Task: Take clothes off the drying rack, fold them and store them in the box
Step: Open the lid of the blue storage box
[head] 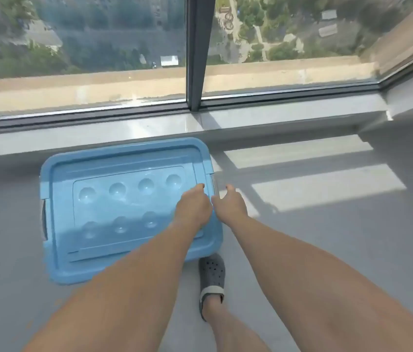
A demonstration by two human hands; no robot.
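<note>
A light blue plastic storage box (pixel 124 199) sits on the grey floor under the window with its dimpled lid on. Both my arms reach down to its right end. My left hand (pixel 192 208) rests on the lid near the right edge, thumb forward and fingers curled under out of sight. My right hand (pixel 231 205) is just off the box's right side by the right latch (pixel 215 185), thumb raised apart from the fingers, which point toward the latch. No clothes or drying rack are in view.
A grey latch (pixel 44 219) shows on the box's left end. My foot in a dark perforated clog (pixel 211 278) stands just before the box's near right corner. A grey window sill (pixel 276 115) and a dark window frame post (pixel 196 52) run behind the box.
</note>
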